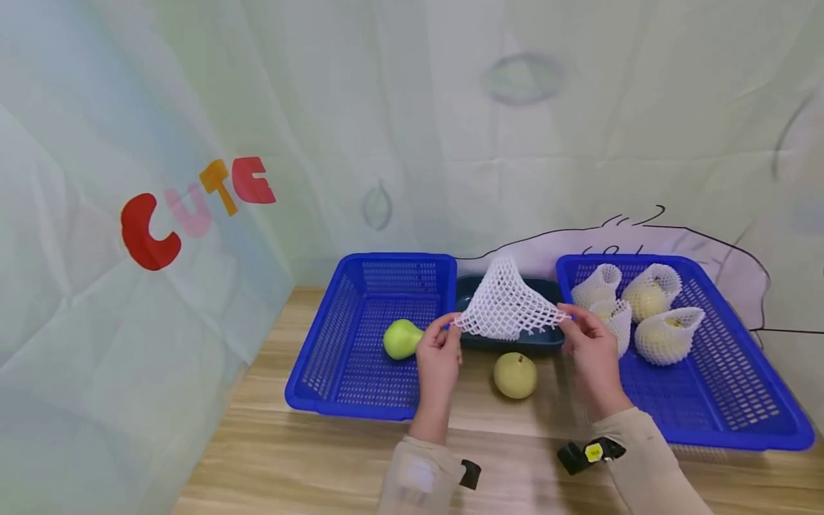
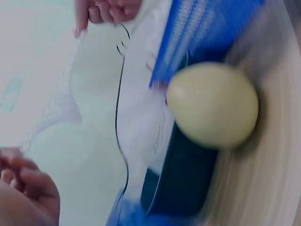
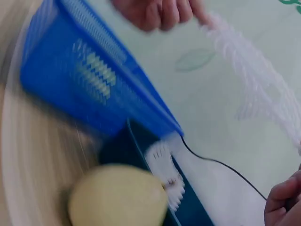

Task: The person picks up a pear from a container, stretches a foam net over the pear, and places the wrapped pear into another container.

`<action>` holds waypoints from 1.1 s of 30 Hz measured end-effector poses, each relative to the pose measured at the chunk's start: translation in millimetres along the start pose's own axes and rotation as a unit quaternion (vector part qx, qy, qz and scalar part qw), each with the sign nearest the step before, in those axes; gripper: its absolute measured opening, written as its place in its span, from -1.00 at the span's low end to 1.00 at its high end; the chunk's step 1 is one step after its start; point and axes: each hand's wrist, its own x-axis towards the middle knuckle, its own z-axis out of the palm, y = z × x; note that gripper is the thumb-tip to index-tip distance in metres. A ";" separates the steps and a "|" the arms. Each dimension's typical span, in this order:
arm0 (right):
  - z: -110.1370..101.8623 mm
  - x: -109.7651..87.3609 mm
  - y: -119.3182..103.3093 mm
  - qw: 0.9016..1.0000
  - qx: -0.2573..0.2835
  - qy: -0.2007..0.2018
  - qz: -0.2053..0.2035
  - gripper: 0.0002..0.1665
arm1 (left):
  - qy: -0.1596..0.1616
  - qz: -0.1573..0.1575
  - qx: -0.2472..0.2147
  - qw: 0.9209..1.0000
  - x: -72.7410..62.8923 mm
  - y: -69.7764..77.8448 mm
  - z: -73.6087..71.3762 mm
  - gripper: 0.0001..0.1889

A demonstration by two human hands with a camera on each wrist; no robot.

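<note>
A white foam fruit net (image 1: 508, 304) is stretched wide between both hands, its closed tip upward. My left hand (image 1: 439, 357) pinches one edge of its opening, and my right hand (image 1: 592, 354) pinches the opposite edge. Below the net, a yellowish round pear (image 1: 515, 375) sits on the wooden table between the forearms. It shows large in the left wrist view, where the pear (image 2: 214, 106) is beside the dark tray. In the right wrist view the net (image 3: 258, 70) hangs from the fingers, blurred.
A blue basket (image 1: 360, 411) at left holds a green pear (image 1: 402, 339). The right blue basket (image 1: 714, 436) holds several net-wrapped pears (image 1: 666, 336). Between them stands a dark teal tray (image 1: 550, 286), with white netting (image 3: 162, 165) inside. A printed cloth (image 1: 412, 143) hangs behind the table.
</note>
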 end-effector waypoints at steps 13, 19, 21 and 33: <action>-2.6 -8.3 13.3 0.907 0.389 -0.151 0.056 -0.68 | 0.011 -0.235 -0.402 0.885 -11.0 -4.3 17.6 -0.79; 1.9 -13.1 20.1 0.879 0.442 -0.165 0.068 -0.54 | 0.022 -0.266 -0.397 0.878 -15.6 -14.8 25.8 -0.83; 6.1 -16.5 23.6 0.909 0.389 -0.129 0.075 -0.55 | 0.017 -0.259 -0.329 0.908 -18.8 -21.7 28.6 -0.78; 16.2 -24.2 71.5 0.989 0.059 0.096 0.099 -0.59 | -0.016 -0.224 -0.102 0.969 -33.9 -65.3 28.2 -0.58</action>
